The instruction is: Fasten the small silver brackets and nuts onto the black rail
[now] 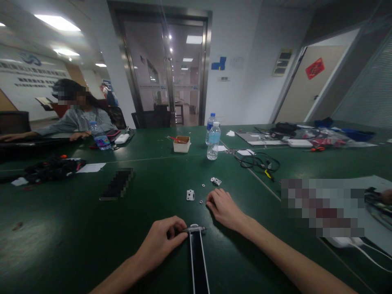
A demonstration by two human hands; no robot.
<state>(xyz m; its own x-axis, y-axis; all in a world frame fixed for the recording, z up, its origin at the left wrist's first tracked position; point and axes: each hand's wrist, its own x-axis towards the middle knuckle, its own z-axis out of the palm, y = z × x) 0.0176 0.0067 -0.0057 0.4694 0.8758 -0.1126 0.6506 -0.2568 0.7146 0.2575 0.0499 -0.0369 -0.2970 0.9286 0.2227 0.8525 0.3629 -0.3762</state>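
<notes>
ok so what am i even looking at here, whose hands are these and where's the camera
No machine here: it is one picture from a camera worn on a person's head, looking forward and down at their own bare hands. The left hand pinches the metal end of a long black strip lying on the green table. The right hand rests curled on the table beside a small washer; whether it holds anything is unclear. Just beyond lies a small metal bracket, and further back a water bottle, a small open box and a tangle of cable. Another person sits at the far left.
</notes>
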